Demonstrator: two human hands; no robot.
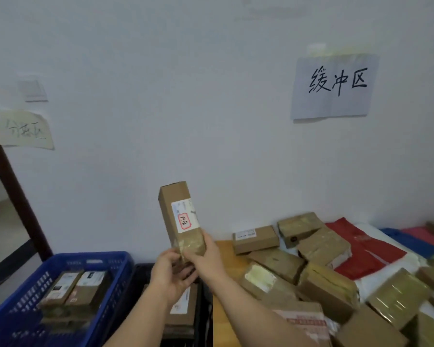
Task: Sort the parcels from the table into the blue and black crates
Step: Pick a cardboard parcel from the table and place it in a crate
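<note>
A long brown cardboard parcel [179, 216] with a white label and a red-outlined mark stands upright in the air above the black crate [206, 301]. My right hand [203, 256] grips its taped lower end, and my left hand [169, 275] holds the same end from below. The blue crate [90, 261] sits at the lower left with a few boxes inside. The black crate beside it also holds boxes, partly hidden by my arms. Several taped brown parcels [318, 269] lie piled on the wooden table [223, 249] to the right.
Red [361, 249], white and blue soft mailer bags lie at the back right of the table. A paper sign with handwritten characters [335, 86] hangs on the white wall, another at the left. A dark door frame [13, 186] leans along the left edge.
</note>
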